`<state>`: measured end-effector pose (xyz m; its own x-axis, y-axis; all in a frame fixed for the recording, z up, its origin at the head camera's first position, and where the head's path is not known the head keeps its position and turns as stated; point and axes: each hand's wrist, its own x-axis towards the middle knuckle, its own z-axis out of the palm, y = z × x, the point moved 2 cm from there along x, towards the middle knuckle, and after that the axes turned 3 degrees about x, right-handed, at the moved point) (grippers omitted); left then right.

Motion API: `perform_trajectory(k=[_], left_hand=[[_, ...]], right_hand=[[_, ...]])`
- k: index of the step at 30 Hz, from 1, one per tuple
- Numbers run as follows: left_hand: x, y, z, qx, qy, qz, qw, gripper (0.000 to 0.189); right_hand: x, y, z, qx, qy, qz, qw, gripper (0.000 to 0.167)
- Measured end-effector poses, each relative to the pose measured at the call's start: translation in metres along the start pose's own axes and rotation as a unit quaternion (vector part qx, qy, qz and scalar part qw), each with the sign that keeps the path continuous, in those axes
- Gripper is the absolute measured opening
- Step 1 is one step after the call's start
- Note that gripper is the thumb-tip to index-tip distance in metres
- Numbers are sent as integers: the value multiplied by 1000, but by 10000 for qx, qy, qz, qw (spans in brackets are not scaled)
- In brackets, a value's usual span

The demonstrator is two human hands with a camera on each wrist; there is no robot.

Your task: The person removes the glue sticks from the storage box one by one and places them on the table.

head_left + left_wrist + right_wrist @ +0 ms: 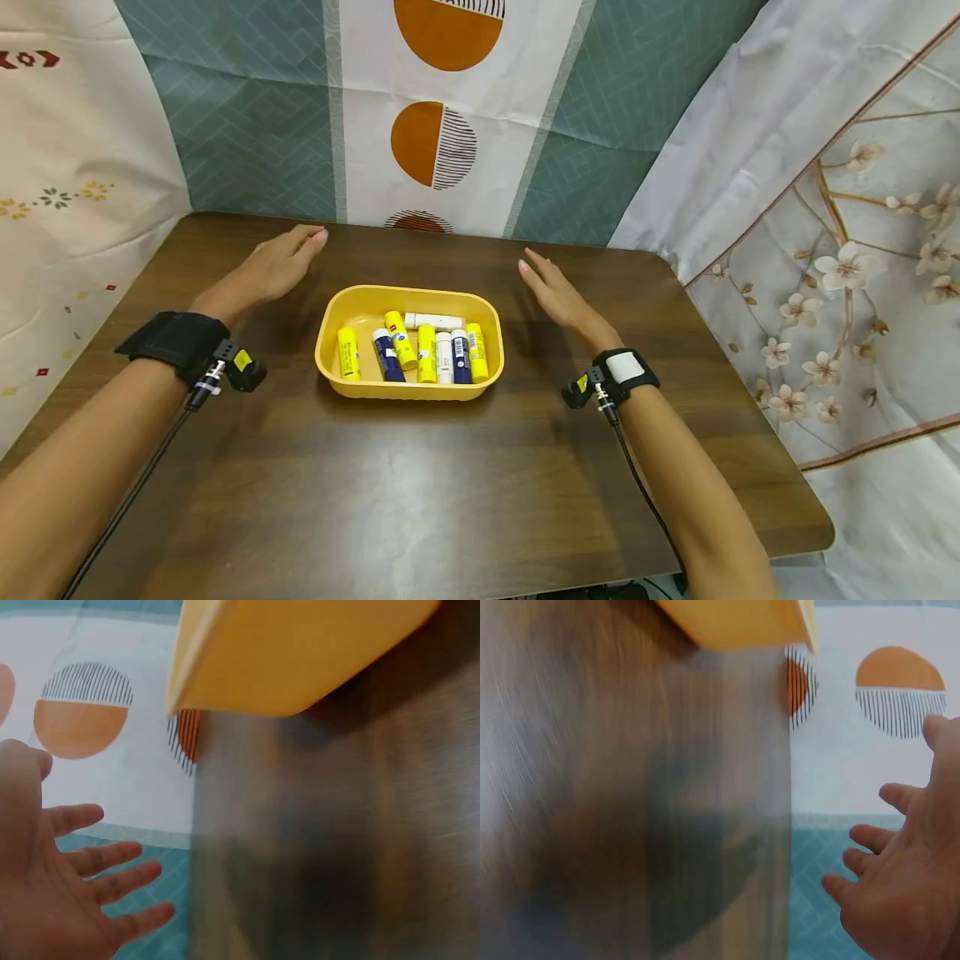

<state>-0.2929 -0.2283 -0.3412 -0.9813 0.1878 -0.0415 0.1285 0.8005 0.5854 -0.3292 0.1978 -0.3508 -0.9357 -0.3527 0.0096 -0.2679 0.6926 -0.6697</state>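
Observation:
A yellow plastic tray (408, 390) stands on the table between my two hands. Several glue sticks lie in it: yellow ones such as the yellow glue stick (426, 354), a blue glue stick with a white cap (388, 357), and a white glue stick (435, 322) lying crosswise at the back. My left hand (273, 265) is held to the left of the tray, apart from it, its fingers spread and straight in the left wrist view. On the other side my right hand (557, 292) is held off the tray, fingers extended. Both hands hold nothing.
The brown wooden table (390, 500) extends around the tray. A patterned cloth (457, 83) hangs behind the far edge, with a white flowered curtain (847, 333) at the right and a pale cloth (82, 208) at the left. Cables (135, 492) run from the wrist cameras.

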Motion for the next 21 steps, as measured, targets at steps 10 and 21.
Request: perform_trajectory(k=[10, 21], left_hand=[[-29, -25, 52, -2240, -191, 389, 9736, 71], [-53, -42, 85, -2773, 468, 848, 9559, 48]], right_hand=[[-28, -26, 44, 1895, 480, -303, 9802, 58], [-48, -113, 115, 692, 1184, -2015, 9698, 23]])
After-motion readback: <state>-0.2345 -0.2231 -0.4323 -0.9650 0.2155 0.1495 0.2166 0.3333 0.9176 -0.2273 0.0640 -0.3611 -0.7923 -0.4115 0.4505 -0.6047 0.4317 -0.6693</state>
